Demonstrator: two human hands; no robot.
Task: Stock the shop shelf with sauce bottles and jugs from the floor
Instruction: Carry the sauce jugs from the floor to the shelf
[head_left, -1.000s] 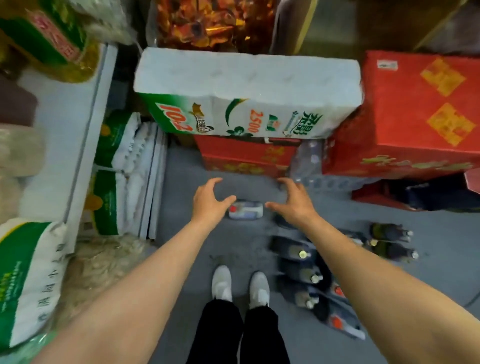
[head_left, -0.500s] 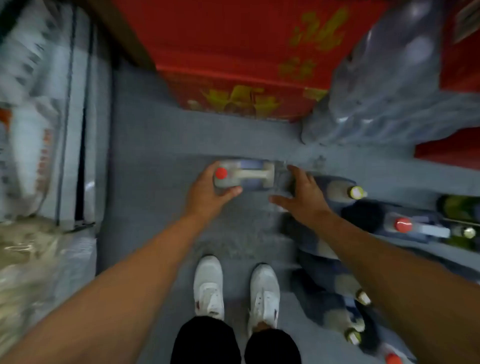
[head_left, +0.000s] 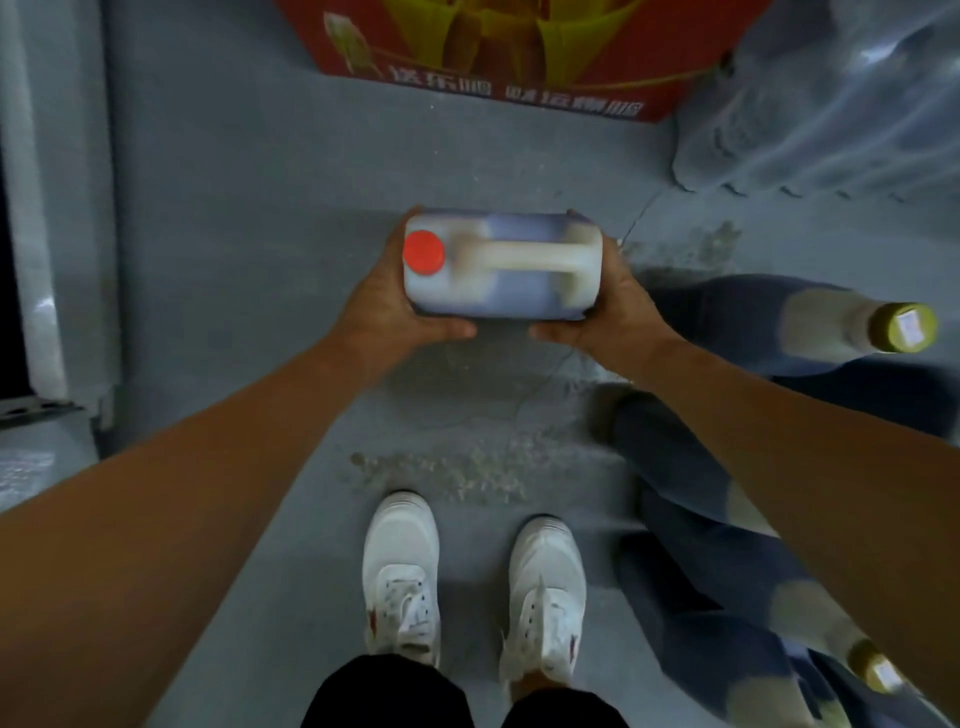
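Observation:
A white jug with a red cap and a moulded top handle is held above the grey floor, seen from the top. My left hand grips its cap end, thumb along the near side. My right hand grips the opposite end the same way. Dark sauce bottles stand on the floor at the right: one with a yellow cap just beyond my right wrist, another near the lower right corner, partly behind my right forearm.
A red carton with yellow print stands ahead. A shrink-wrapped pack of clear bottles fills the upper right. A white shelf upright runs down the left edge. My white shoes stand on the floor below the jug.
My hands closed round the jug's two ends and raised it off the floor. The camera dropped lower and closer, so the cartons and bottles look larger.

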